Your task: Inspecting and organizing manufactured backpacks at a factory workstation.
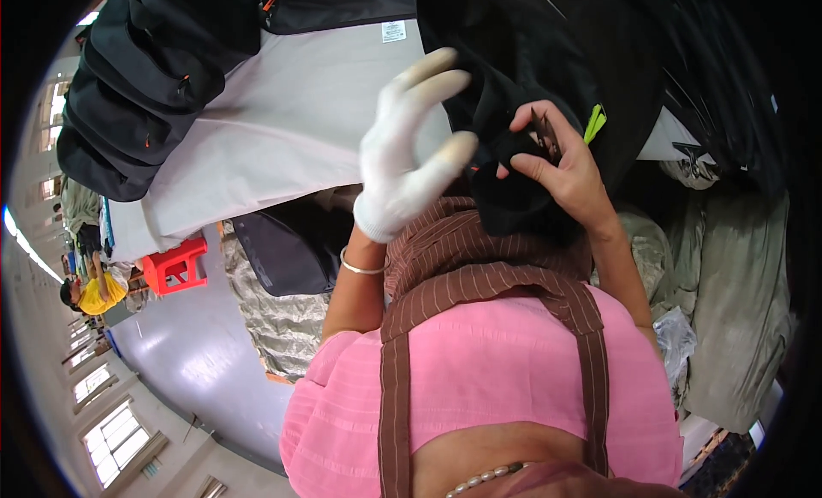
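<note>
My left hand (407,151), in a white glove with cream fingertips, is raised over the edge of the table. Its fingers are spread and nothing is in them. My bare right hand (565,168) curls around what look like small dark thread snips (545,137), their pointed ends showing between thumb and fingers. Right beside it lies black fabric (505,190), part of a large black bag piece (522,53) that drapes off the table toward my lap. Whether the right fingers also pinch the fabric is hidden. A neon yellow-green tab (595,123) sticks out near my right knuckles.
A pale cloth-covered table (282,113) spreads ahead, with stacked black bags (154,87) at its left. Below stands a red plastic stool (175,265) near another black bag (287,245). Grey-green covered bundles (736,310) fill the right. A person in yellow (101,292) is far left.
</note>
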Demonstrator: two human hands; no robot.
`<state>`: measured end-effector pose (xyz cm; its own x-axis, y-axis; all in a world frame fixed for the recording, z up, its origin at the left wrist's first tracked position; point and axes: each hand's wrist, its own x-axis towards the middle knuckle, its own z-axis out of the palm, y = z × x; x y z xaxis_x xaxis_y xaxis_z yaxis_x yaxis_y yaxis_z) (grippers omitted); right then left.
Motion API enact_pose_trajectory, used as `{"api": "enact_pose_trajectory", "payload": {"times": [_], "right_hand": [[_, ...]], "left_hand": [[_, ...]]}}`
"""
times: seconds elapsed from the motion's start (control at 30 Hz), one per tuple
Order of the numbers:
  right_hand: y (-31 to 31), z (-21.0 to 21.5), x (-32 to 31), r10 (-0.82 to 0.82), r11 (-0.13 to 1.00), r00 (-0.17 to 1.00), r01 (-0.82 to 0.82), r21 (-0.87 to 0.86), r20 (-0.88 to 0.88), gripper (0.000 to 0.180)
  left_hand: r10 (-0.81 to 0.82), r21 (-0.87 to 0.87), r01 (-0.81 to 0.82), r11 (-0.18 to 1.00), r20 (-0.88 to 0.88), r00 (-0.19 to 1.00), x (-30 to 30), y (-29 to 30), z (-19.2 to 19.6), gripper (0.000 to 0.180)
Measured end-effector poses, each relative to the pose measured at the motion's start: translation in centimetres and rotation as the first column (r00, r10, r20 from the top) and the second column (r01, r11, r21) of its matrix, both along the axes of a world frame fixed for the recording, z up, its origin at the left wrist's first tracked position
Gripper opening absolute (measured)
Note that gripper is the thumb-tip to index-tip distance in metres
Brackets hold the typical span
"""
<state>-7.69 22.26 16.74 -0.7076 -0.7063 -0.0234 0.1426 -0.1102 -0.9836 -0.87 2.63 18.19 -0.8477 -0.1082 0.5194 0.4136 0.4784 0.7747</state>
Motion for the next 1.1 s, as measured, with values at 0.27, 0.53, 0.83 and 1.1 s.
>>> {"api": "enact_pose_trajectory", "payload": {"times": [0.27, 0.53, 0.83, 1.1], "right_hand": [[1.5, -1.0, 0.4, -0.152, 0.982, 0.953, 0.175, 0.067, -0.262, 0.016], [1.9, -2.4, 0.1, -0.329, 0.937, 0.918, 0.346, 0.042, -0.221, 0.024], [1.7, -1.8, -0.5, -0.378, 0.907, 0.885, 0.413, 0.083, -0.272, 0.022], [1.3, -0.1, 3.7, 0.029, 0.960, 0.491, 0.229, 0.161, -0.871, 0.028]], "left_hand": [[0.077, -0.499, 0.034, 0.866, 0.201, 0.977, -1.9, 0.6, -1.1, 0.023], [-0.158, 0.454, -0.106, 0.885, 0.506, 0.848, 0.0, 0.9, -2.8, 0.031], [-0.379, 0.508, 0.060, 0.859, 0.553, 0.742, 0.9, 1.6, -4.1, 0.032], [-0.457, 0.721, 0.037, 0.692, 0.398, 0.795, -0.4, 3.4, -4.2, 0.025]]}}
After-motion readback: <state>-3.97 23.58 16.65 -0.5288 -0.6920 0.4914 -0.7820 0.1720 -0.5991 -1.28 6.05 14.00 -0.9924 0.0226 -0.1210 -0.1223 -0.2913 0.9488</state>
